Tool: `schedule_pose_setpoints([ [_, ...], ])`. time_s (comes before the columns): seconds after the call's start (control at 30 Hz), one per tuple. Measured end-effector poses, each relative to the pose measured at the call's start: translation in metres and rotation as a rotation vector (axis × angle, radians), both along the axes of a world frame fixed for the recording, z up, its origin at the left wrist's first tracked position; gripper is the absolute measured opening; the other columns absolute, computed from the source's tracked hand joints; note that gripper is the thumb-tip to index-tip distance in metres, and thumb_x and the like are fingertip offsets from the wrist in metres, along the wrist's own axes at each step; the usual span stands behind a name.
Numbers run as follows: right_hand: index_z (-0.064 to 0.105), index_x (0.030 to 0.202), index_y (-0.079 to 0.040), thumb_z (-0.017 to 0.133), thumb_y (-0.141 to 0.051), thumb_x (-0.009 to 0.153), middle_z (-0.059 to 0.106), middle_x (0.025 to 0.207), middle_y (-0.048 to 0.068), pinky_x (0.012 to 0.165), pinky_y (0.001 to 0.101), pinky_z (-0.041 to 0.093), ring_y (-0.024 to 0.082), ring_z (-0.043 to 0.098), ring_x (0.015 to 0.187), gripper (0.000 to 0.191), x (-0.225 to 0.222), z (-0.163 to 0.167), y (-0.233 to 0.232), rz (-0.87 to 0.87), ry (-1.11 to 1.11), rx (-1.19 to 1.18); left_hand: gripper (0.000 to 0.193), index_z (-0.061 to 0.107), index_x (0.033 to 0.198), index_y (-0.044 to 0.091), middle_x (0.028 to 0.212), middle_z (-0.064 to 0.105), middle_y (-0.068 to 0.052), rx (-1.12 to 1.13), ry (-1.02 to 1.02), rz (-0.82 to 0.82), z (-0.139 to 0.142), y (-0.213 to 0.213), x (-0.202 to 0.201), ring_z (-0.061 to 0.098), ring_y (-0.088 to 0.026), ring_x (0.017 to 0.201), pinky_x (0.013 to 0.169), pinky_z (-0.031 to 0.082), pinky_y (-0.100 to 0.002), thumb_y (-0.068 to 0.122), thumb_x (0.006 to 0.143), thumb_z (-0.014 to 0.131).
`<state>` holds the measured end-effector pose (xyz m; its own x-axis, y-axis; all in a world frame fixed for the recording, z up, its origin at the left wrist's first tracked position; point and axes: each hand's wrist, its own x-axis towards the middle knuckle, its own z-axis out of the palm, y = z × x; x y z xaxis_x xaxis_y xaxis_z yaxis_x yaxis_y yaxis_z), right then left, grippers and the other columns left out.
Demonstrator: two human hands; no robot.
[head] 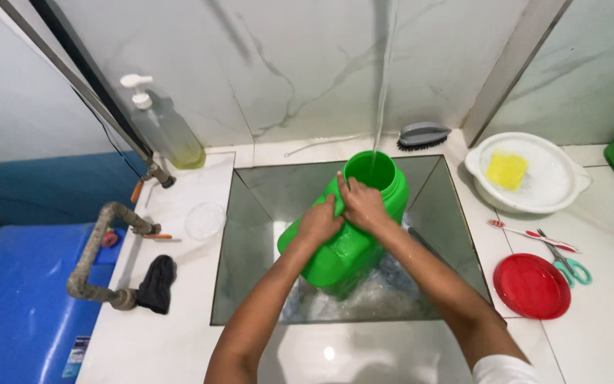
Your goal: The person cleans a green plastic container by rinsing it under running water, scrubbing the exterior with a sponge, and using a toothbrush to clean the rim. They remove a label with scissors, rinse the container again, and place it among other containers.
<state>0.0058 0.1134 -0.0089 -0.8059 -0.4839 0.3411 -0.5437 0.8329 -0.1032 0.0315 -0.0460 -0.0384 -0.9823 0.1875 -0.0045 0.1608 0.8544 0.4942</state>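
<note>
At the far left stands a blue barrel (pixel 15 299), with a grey pipe (pixel 90 259) bent along the edge of the white desk (pixel 179 313). On the desk lie a black cloth (pixel 156 283) and a clear lid (pixel 205 220); behind them stands a pump soap bottle (pixel 168 128). In the sunken sink (pixel 250 235) a green plastic jar (pixel 346 231) sits tilted, its open mouth up under a thin stream of water (pixel 385 78). The left hand (pixel 318 222) wraps around the jar's shoulder, and the right hand (pixel 362 205) lies flat, fingers spread, just below the mouth. Further right are a grey scrub brush (pixel 423 134), a white basin (pixel 531 174) holding a yellow sponge (pixel 507 169), a toothbrush (pixel 531 235), a red lid (pixel 531 285) and scissors (pixel 568 264)
</note>
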Motion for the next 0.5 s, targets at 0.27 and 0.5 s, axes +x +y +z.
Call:
schedule_pose_setpoints([
  [0.27, 0.065, 0.102, 0.01, 0.049, -0.009, 0.101, 0.072, 0.092, 0.02, 0.073, 0.0359, 0.064, 0.028, 0.073, 0.082, 0.025, -0.088, 0.081, 0.046, -0.025, -1.063, -1.026, 0.049, 0.069, 0.115, 0.003, 0.094, 0.071, -0.028, 0.144, 0.078, 0.031, 0.012, -0.008, -0.021, 0.069, -0.047, 0.092, 0.083, 0.054, -0.057, 0.04, 0.082, 0.074],
  [0.5, 0.064, 0.1, 0.012, 0.041, -0.006, 0.101, 0.073, 0.093, 0.023, 0.075, 0.0323, 0.066, 0.024, 0.077, 0.077, 0.03, -0.088, 0.119, 0.054, 0.018, -1.167, -0.991, 0.053, 0.077, 0.106, 0.005, 0.096, 0.074, -0.025, 0.144, 0.005, -0.045, 0.028, 0.009, -0.045, 0.071, -0.043, 0.096, 0.085, 0.056, -0.053, 0.055, 0.087, 0.072],
])
